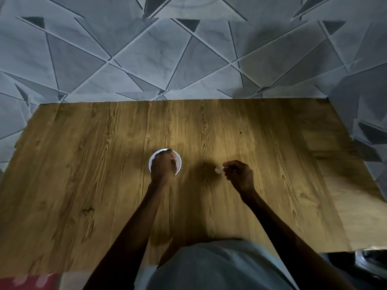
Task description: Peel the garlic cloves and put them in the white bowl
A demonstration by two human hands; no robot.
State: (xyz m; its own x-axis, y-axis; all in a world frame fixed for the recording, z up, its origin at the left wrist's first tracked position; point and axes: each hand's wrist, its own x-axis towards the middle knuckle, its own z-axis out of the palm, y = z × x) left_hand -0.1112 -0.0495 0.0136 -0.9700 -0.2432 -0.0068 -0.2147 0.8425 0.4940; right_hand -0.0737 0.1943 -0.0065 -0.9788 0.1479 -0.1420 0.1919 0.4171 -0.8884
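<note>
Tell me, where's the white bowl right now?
Head view: the white bowl sits on the wooden table, left of centre, mostly hidden under the left hand; the right hand, pinching a small pale piece, is to its right.

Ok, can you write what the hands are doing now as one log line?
left hand: curled over white bowl, contents hidden | right hand: pinching small pale piece | surface: wooden table
</note>
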